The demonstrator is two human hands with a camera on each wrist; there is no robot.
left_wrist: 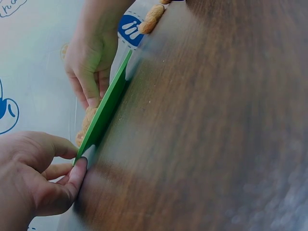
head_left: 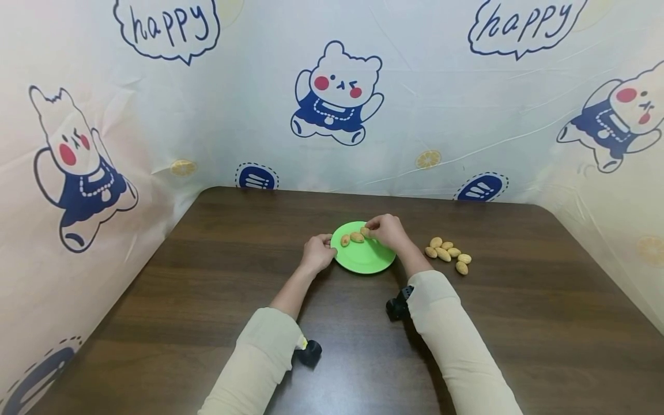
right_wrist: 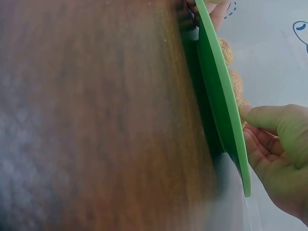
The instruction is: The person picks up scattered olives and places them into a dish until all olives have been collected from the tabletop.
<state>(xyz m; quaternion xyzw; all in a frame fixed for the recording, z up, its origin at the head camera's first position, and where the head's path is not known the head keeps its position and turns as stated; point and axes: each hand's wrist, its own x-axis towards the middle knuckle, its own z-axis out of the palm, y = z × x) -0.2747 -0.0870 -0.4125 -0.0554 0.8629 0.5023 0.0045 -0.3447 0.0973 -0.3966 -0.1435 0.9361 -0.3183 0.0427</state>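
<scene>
A round green plate (head_left: 365, 262) lies on the table, with peanuts in a row along its far part. My left hand (head_left: 317, 253) pinches the plate's left rim between thumb and fingers, plain in the left wrist view. Over the far right of the plate, my right hand (head_left: 388, 231) holds a peanut (head_left: 365, 231) by its fingertips. Beside that one lie a second peanut (head_left: 357, 237) and a third peanut (head_left: 345, 240) at the left. In the right wrist view, the right thumb and fingers partly cover the held peanut (right_wrist: 243, 107).
Several loose peanuts (head_left: 444, 253) lie on the brown wooden table (head_left: 207, 300) to the right of the plate, beyond my right forearm. A printed cloth (head_left: 249, 104) with bears hangs behind and beside the table. Each wrist carries a small black camera (head_left: 310, 354).
</scene>
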